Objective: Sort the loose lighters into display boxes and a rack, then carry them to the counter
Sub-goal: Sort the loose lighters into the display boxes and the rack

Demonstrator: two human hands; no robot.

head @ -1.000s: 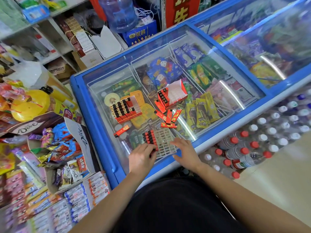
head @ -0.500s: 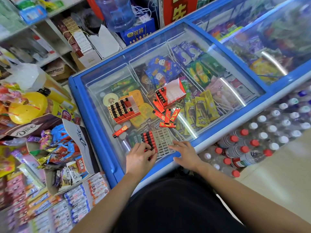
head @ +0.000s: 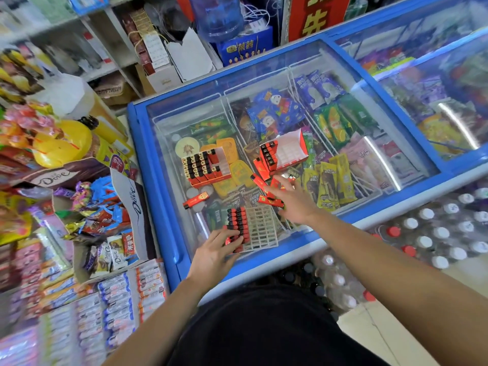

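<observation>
both your hands slack: left hand (head: 211, 253) on the gridded white rack (head: 262, 228) at 6 o'clock, right hand (head: 293, 204) splayed over glossy red lighters (head: 270, 200).

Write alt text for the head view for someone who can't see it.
A person's right hand, fingers spread, stretches over loose lighters on a glass freezer lid, while the left hand rests on a part-filled rack. A fuller box and a mostly empty box of lighters stand beyond; one lighter lies apart at the left.
</observation>
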